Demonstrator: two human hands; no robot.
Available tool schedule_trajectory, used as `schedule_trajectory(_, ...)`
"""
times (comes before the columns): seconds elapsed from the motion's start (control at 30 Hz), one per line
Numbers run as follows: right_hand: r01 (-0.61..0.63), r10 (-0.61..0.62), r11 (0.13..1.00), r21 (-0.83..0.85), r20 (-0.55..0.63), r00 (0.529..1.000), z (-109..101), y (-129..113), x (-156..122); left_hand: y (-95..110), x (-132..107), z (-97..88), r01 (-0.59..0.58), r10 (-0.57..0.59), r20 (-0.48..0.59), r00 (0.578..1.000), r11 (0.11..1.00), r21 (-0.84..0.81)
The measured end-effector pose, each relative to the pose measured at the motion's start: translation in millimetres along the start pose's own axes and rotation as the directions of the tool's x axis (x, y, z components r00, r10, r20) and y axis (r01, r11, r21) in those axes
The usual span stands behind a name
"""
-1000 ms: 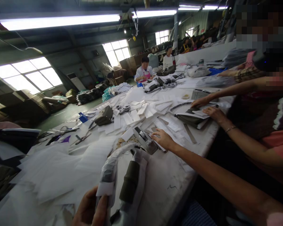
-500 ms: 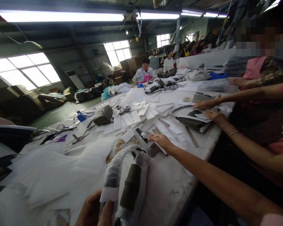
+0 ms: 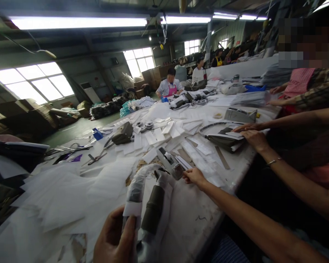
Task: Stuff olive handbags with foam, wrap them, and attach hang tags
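Note:
My left hand (image 3: 113,239) is at the bottom edge, closed around a curved bag handle (image 3: 138,190) wrapped in white foam sheet, thumb pressed on the wrap. A dark olive bag part (image 3: 153,208) lies beside the handle. My right hand (image 3: 194,176) reaches out over the white table (image 3: 197,215), fingers curled together just right of a grey tape dispenser (image 3: 170,163). What the fingers pinch is too small to make out.
A co-worker's two hands (image 3: 252,133) rest on an olive bag (image 3: 222,140) at the right. White strips (image 3: 164,133), foam sheets (image 3: 71,197), scissors (image 3: 95,157) and another olive bag (image 3: 122,133) cover the table. More people sit at the far end.
My right hand has drawn back from the top of the tape dispenser toward me, its fingers now curled. My left hand has lifted the wrapped handle a little higher into view.

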State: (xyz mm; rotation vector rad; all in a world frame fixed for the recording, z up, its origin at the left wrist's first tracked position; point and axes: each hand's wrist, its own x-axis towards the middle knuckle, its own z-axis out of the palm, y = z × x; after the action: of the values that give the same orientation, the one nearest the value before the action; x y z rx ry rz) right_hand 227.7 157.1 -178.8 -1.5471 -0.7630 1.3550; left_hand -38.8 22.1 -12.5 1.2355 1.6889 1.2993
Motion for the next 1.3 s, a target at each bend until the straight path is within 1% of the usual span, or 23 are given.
schedule_trajectory(0.03,0.02,-0.02,1.0,0.001,0.0,1.0,-3.3,-1.6,-6.0,1.8,-0.9,0.6,0.015,-0.015,0.004,1.0,1.0,-0.02)
schedule_trajectory(0.1,0.095,-0.095,0.995,0.014,0.015,0.995,-9.2,-7.6,-27.0,6.0,-3.8,2.4,0.034,-0.033,0.013,0.999,0.997,-0.067)
schedule_trajectory(0.17,0.195,-0.196,0.98,0.032,0.054,0.979,-11.4,-19.1,-58.2,9.8,-7.8,4.9,0.041,-0.04,0.014,0.999,0.994,-0.098)
schedule_trajectory(0.2,0.262,-0.265,0.964,0.036,0.087,0.96,-10.7,-27.0,-76.3,11.1,-9.7,6.4,0.036,-0.034,0.015,0.999,0.994,-0.106)
schedule_trajectory(0.23,0.334,-0.337,0.942,0.043,0.132,0.932,-8.9,-36.2,-95.2,11.6,-11.1,7.9,0.025,-0.023,0.021,1.0,0.993,-0.112)
schedule_trajectory(0.27,0.406,-0.41,0.912,0.059,0.189,0.892,-6.2,-46.2,-114.2,11.1,-12.1,9.4,0.009,-0.005,0.033,0.999,0.993,-0.117)
schedule_trajectory(0.33,0.497,-0.509,0.858,0.129,0.332,0.794,1.2,-65.9,-149.2,7.5,-12.6,12.2,-0.04,0.049,0.068,0.996,0.991,-0.131)
schedule_trajectory(0.37,0.51,-0.533,0.843,0.171,0.4,0.746,5.6,-74.5,-163.9,4.9,-12.4,13.3,-0.068,0.08,0.085,0.993,0.989,-0.135)
schedule_trajectory(0.4,0.505,-0.538,0.838,0.206,0.457,0.708,10.5,-81.5,-176.2,2.2,-12.2,14.3,-0.094,0.107,0.098,0.989,0.987,-0.133)
schedule_trajectory(0.43,0.497,-0.54,0.837,0.229,0.499,0.678,15.8,-86.8,-185.7,-0.2,-12.2,15.2,-0.116,0.13,0.105,0.986,0.985,-0.128)
schedule_trajectory(0.47,0.494,-0.538,0.837,0.237,0.525,0.66,21.3,-90.5,-192.5,-1.9,-12.7,16.2,-0.135,0.148,0.109,0.983,0.983,-0.123)
schedule_trajectory(0.5,0.496,-0.536,0.837,0.232,0.533,0.654,27.0,-92.6,-196.8,-2.8,-13.7,17.1,-0.146,0.159,0.114,0.981,0.982,-0.12)
schedule_trajectory(0.53,0.5,-0.532,0.838,0.217,0.532,0.659,32.5,-93.5,-198.8,-2.9,-15.1,18.1,-0.153,0.167,0.118,0.979,0.981,-0.121)
schedule_trajectory(0.57,0.506,-0.526,0.84,0.194,0.52,0.674,37.7,-93.5,-199.2,-2.4,-16.9,19.1,-0.162,0.177,0.122,0.977,0.979,-0.124)
schedule_trajectory(0.67,0.51,-0.491,0.855,0.094,0.461,0.739,48.3,-91.1,-195.5,0.7,-23.0,21.6,-0.187,0.204,0.127,0.971,0.974,-0.129)
schedule_trajectory(0.73,0.515,-0.472,0.857,0.026,0.441,0.763,50.2,-90.0,-193.4,2.3,-26.1,22.4,-0.202,0.215,0.11,0.97,0.972,-0.116)
schedule_trajectory(0.77,0.523,-0.469,0.852,-0.002,0.439,0.766,49.7,-89.9,-192.9,2.6,-27.0,22.5,-0.204,0.216,0.103,0.971,0.973,-0.11)
schedule_trajectory(0.87,0.547,-0.458,0.834,-0.066,0.468,0.755,44.5,-90.5,-192.4,0.6,-26.4,21.3,-0.207,0.218,0.11,0.97,0.973,-0.1)
schedule_trajectory(0.93,0.545,-0.439,0.836,-0.072,0.507,0.741,39.9,-90.5,-191.6,-2.4,-24.1,19.7,-0.217,0.227,0.132,0.965,0.972,-0.088)
schedule_trajectory(1.07,0.523,-0.404,0.852,-0.018,0.612,0.679,33.3,-89.5,-189.4,-4.6,-21.3,17.4,-0.217,0.223,0.168,0.96,0.975,-0.053)
schedule_trajectory(1.13,0.531,-0.41,0.848,-0.005,0.628,0.661,32.6,-90.1,-189.2,-1.5,-23.5,17.8,-0.197,0.206,0.178,0.962,0.978,-0.068)
schedule_trajectory(1.2,0.521,-0.427,0.853,0.029,0.613,0.665,33.8,-90.5,-190.0,2.4,-27.4,19.2,-0.178,0.192,0.19,0.963,0.98,-0.089)
schedule_trajectory(1.3,0.447,-0.43,0.885,0.129,0.594,0.68,38.0,-87.7,-191.9,2.1,-32.9,21.4,-0.172,0.184,0.193,0.964,0.982,-0.081)
